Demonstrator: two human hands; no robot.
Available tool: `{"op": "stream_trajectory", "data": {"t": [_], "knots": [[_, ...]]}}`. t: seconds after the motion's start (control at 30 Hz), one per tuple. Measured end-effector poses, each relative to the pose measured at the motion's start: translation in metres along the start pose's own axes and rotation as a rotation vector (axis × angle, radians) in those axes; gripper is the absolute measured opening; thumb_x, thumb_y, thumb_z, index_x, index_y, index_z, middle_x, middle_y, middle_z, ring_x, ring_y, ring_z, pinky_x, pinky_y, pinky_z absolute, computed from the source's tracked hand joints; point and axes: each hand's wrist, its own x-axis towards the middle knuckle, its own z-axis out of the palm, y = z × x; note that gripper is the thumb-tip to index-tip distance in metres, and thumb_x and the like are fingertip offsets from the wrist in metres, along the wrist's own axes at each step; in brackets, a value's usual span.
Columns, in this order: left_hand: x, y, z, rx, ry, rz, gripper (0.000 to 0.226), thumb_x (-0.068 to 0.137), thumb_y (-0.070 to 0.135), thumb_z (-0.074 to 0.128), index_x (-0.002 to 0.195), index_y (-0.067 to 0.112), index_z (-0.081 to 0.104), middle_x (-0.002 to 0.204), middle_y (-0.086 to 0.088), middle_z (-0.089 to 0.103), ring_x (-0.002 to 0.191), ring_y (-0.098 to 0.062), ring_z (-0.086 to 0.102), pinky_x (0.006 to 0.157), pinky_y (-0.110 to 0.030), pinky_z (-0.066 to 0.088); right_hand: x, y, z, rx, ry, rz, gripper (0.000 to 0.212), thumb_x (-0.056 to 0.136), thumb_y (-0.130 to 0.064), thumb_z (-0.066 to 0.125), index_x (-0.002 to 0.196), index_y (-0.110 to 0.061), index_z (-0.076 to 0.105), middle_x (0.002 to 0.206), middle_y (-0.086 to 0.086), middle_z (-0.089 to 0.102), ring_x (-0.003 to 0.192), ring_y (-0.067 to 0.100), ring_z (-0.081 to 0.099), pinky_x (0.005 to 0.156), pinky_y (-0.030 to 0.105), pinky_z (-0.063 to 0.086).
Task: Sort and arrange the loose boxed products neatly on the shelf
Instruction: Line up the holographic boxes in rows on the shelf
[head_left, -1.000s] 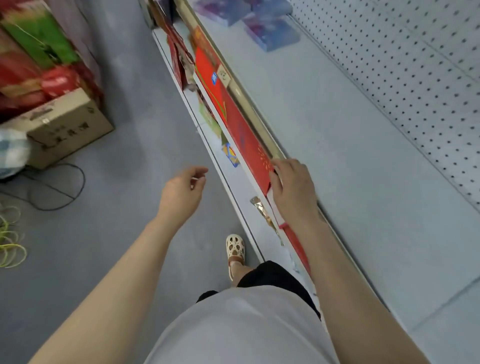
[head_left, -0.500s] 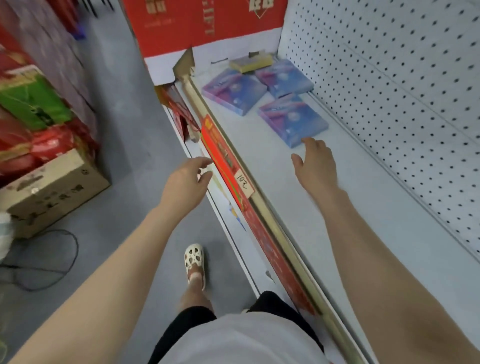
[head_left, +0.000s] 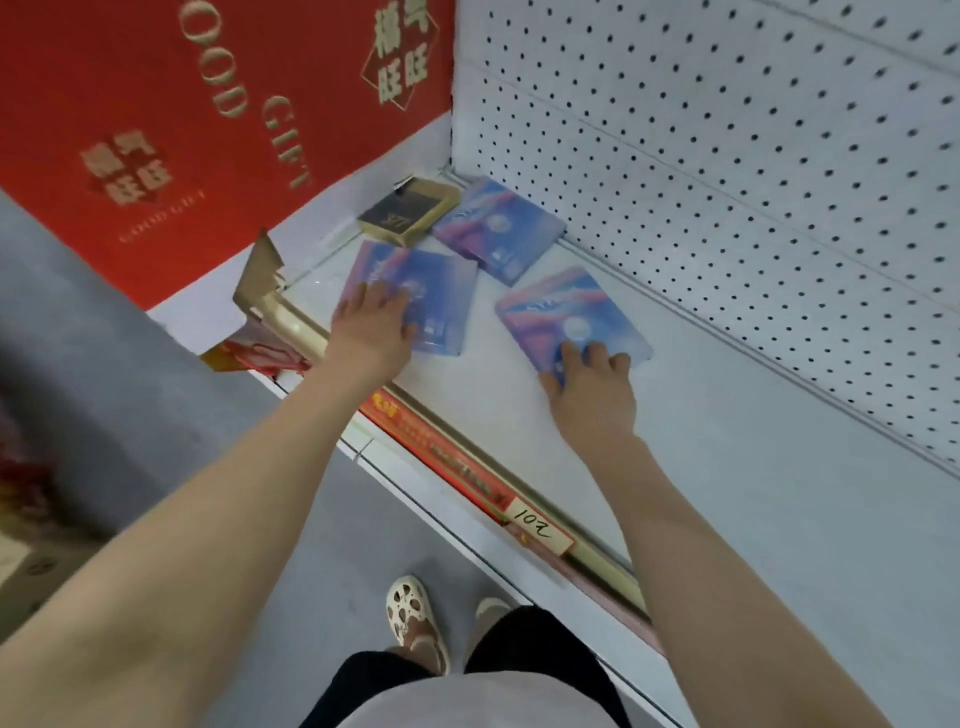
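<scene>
Now three flat purple-blue boxes lie loose on the white shelf (head_left: 727, 467), near its far corner. The left hand (head_left: 371, 325) rests with straight fingers on the left box (head_left: 441, 291), pressing it, not gripping. The right hand (head_left: 592, 384) touches the near edge of the right box (head_left: 566, 306); its fingers are slightly bent on top, and I cannot tell if it grasps. The third box (head_left: 498, 228) lies behind, beside a gold-black box (head_left: 408, 210). A red panel (head_left: 182, 130) stands at the shelf end.
</scene>
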Motion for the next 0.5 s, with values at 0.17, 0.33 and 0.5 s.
{"op": "stream_trajectory", "data": {"t": [0.17, 0.33, 0.5], "knots": [[-0.001, 0.016, 0.027, 0.022, -0.149, 0.004, 0.058, 0.102, 0.045, 0.028, 0.153, 0.02, 0.017, 0.161, -0.011, 0.009, 0.147, -0.038, 0.007, 0.12, -0.046, 0.011, 0.024, 0.012, -0.023, 0.046, -0.117, 0.23, 0.081, 0.08, -0.064, 0.063, 0.139, -0.011, 0.043, 0.125, 0.017, 0.05, 0.116, 0.036, 0.047, 0.094, 0.042, 0.038], [-0.027, 0.033, 0.037, 0.015, -0.09, 0.091, 0.059, 0.101, 0.046, 0.032, 0.153, 0.02, 0.019, 0.161, -0.009, 0.013, 0.148, -0.036, 0.008, 0.12, -0.044, 0.009, 0.047, 0.023, -0.03, 0.013, -0.293, 0.334, 0.125, 0.06, -0.079, 0.07, 0.152, -0.016, 0.013, 0.129, 0.019, 0.049, 0.116, 0.035, 0.05, 0.092, 0.041, 0.038], [-0.025, 0.031, 0.037, -0.093, -0.073, 0.086, 0.067, 0.091, 0.063, 0.031, 0.142, 0.022, 0.042, 0.155, -0.01, 0.03, 0.144, -0.037, 0.023, 0.118, -0.046, 0.019, 0.061, 0.05, -0.043, 0.155, -0.396, 0.46, 0.089, 0.056, -0.075, 0.075, 0.114, -0.012, 0.054, 0.121, 0.014, 0.059, 0.114, 0.033, 0.056, 0.091, 0.038, 0.043]]}}
